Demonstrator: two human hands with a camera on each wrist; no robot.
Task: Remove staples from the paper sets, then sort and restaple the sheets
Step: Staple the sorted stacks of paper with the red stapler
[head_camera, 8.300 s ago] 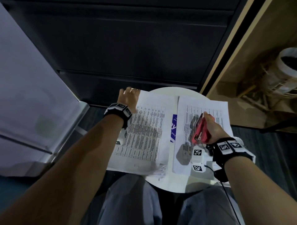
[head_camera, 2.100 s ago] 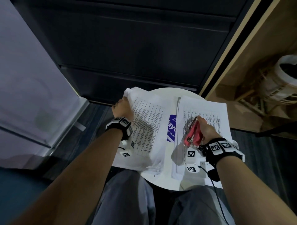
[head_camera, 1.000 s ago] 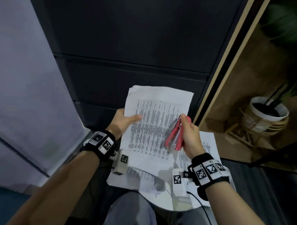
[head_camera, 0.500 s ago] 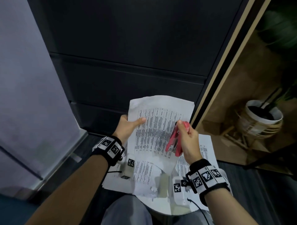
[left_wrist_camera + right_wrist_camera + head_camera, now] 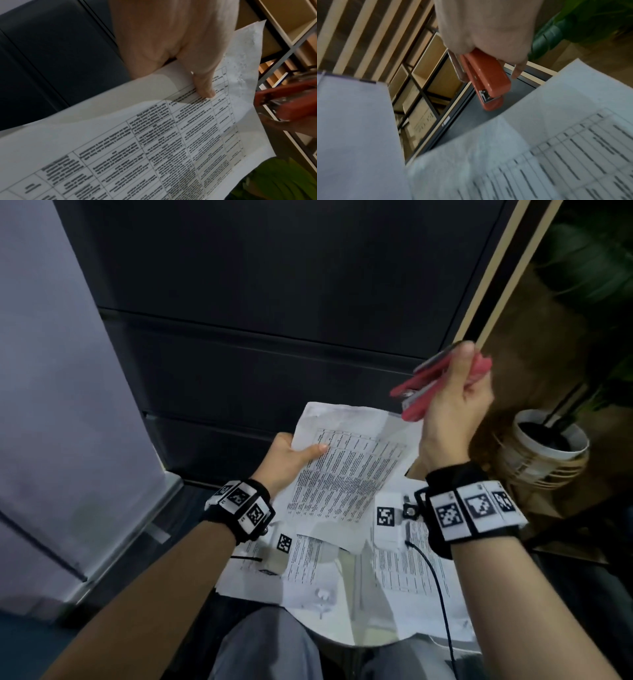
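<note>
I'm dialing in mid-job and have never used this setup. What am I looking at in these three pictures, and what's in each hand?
No machine: a person with cameras on head and both wrists. The head view looks down at a small round white table strewn with printed sheets. The left hand holds a lifted paper set, thumb on top; its wrist camera shows that closely. The right hand has a grip on a red stapler, raised beside the set's corner without touching it; its wrist camera looks along it.
</note>
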